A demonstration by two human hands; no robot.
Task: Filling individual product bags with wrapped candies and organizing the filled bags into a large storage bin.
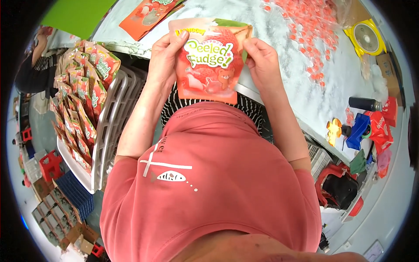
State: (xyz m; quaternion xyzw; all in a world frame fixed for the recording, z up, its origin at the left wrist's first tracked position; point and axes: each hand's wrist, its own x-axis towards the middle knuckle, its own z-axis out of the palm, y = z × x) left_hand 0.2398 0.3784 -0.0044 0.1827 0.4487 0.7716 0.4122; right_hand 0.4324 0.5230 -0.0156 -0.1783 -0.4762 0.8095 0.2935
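Note:
A red and pink candy pouch (205,81) with printed fruit and a cartoon bear hangs upright in front of my chest, at the table's near edge. My left hand (166,54) grips its upper left side, thumb across the front. At the upper right corner, my right hand (262,59) pinches the pouch between thumb and fingers. The green top edge looks slightly bent; whether the pouch is sealed or filled I cannot tell. Beyond it, flat red pouches (144,19) lie stacked on the table.
Many small wrapped red candies (312,35) spread over the white table (283,87) at right. A yellow dial scale (366,38) stands behind them, a black flask (365,104) nearer. On my left, stacked white crates (111,126) hold several rows of pouches (78,96). A person (37,65) sits at far left.

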